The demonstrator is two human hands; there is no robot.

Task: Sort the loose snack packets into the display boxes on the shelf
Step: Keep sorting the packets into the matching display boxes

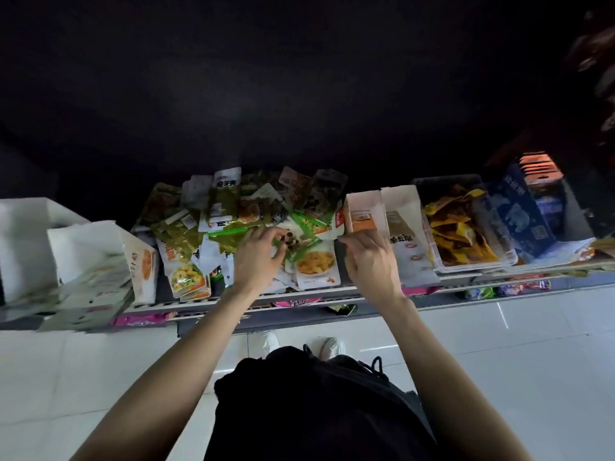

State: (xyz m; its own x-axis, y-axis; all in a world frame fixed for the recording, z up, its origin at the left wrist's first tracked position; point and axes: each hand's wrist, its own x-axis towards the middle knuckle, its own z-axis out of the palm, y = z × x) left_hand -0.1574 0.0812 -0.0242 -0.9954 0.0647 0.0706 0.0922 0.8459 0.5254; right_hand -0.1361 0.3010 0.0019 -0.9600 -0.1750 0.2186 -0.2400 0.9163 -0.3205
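Loose packets heaped between boxes on the shelf

Snack packets [239, 214], mostly green, yellow and white, lay jumbled mid-shelf [332, 291]; white display boxes [100, 257] stood left, an orange-and-white open box [362, 212] and a clear bin of yellow packets [459, 234] right.

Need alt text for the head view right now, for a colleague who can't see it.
A person's left hand pinches a green-edged packet above a heap of loose snack packets on a grey shelf; the right hand reaches toward an orange-and-white display box.

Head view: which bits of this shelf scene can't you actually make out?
- Shelf back, head view: lost in darkness.
- Packets in the pile: partly covered by the left hand.
- Right hand: back faces the camera, so its grip is unclear.
- White boxes at left: blurred.
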